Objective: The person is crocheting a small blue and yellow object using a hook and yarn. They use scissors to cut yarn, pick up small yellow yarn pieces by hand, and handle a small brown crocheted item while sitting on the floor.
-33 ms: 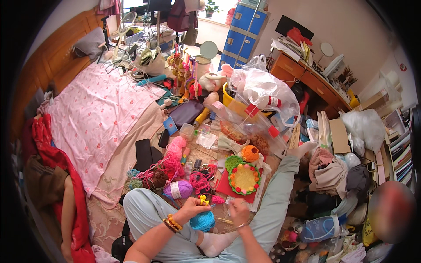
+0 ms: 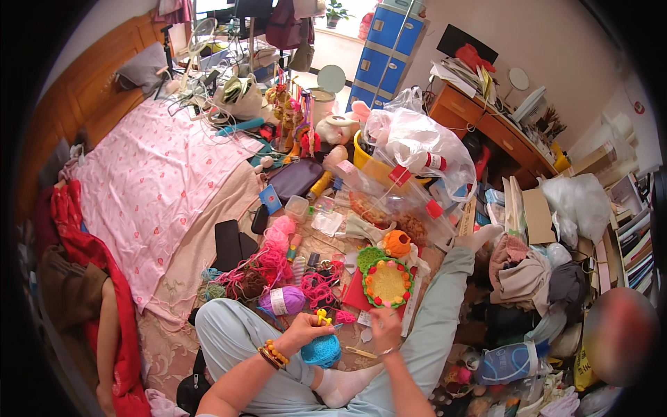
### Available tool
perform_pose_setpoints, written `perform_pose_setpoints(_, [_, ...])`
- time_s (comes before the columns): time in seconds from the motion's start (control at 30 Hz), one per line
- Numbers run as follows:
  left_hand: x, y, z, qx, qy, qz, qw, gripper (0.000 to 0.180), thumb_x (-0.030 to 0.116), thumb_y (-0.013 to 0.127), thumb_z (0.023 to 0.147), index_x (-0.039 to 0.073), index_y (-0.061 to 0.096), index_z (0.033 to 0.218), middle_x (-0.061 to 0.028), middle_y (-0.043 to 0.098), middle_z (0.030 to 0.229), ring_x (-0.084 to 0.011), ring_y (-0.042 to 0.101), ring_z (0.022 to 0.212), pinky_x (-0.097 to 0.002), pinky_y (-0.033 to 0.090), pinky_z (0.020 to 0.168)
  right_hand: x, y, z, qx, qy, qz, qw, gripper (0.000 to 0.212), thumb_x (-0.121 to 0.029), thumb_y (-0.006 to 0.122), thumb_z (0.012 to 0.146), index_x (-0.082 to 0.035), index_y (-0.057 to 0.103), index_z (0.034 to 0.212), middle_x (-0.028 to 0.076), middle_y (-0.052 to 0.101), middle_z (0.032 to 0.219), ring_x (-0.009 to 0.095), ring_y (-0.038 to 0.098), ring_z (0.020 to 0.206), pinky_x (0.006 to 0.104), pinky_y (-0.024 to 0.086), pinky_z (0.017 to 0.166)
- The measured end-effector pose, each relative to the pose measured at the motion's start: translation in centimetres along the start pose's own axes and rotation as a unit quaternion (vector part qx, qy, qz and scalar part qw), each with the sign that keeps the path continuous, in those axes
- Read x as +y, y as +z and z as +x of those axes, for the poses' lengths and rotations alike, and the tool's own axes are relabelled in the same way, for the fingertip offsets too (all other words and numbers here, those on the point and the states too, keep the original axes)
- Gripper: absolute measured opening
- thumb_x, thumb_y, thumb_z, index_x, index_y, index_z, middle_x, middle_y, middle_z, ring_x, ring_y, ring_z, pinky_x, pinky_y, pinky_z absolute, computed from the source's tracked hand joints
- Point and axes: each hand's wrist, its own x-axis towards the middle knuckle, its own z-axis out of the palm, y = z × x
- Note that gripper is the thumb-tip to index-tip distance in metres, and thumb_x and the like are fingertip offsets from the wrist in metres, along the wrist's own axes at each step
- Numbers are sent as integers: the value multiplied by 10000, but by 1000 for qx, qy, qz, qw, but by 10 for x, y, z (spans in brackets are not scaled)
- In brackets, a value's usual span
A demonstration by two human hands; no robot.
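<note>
My left hand (image 2: 304, 332) is closed on a bright blue crocheted piece (image 2: 321, 351), which hangs below its fingers. A small yellow thing (image 2: 323, 317) sits at the top of that hand, its kind unclear. To the right, my right hand (image 2: 386, 330) is raised with its fingers pinched together; whatever is between them is too small to make out. A slim tan stick (image 2: 361, 352) lies between the two hands, beside the right wrist. Just beyond the right hand is a round yellow crocheted piece with a green, flower-dotted rim (image 2: 388, 283).
A purple yarn ball (image 2: 283, 300) and tangled pink yarn (image 2: 267, 267) lie beyond my left hand. An orange crocheted piece (image 2: 397, 243) sits farther off. A pink-patterned sheet (image 2: 160, 187) spreads at left; clothes and bags (image 2: 511, 361) crowd the right. My legs frame the work.
My right hand has moved slightly right and away from me, widening its distance from the left hand. The left hand and blue crocheted piece stay in place.
</note>
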Motion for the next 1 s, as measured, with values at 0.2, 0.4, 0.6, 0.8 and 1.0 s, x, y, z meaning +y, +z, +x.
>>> perform_pose_setpoints(0.2, [4,1,-1,-3,-4,-12,1000,200,183,712,753,-4,659,798,51,575,701,-8,474,629,-180,397,549,35,-18,111,37,77,-77,993,211,-85,623,732,-93,617,942,132,576,900,291,577,775,383,459,660])
perform_pose_setpoints(0.4, [2,-1,2,-11,4,25,1000,198,175,704,760,-10,658,812,44,581,722,-15,480,649,-188,403,575,45,-4,168,-72,83,-219,970,295,-117,666,701,-87,616,990,127,573,866,296,574,791,377,463,699])
perform_pose_setpoints(0.6, [4,0,1,-26,0,7,1000,181,158,696,765,-14,653,806,41,583,724,-19,484,657,-194,407,594,65,-9,179,-106,39,-245,963,205,-168,653,731,-69,619,907,128,591,883,300,582,793,384,474,689])
perform_pose_setpoints(0.8, [2,2,2,-24,12,2,1000,176,155,692,769,-12,651,807,42,583,725,-20,483,651,-193,405,577,38,-59,143,-36,-7,-179,983,163,-163,659,696,-72,617,824,110,593,772,307,582,719,394,456,623])
perform_pose_setpoints(1.0, [9,4,-1,-18,3,28,999,180,166,702,761,-2,650,798,51,572,707,-12,470,635,-183,395,560,70,-97,110,-53,108,-234,965,157,-205,658,712,-70,639,790,126,605,737,307,584,689,391,463,617])
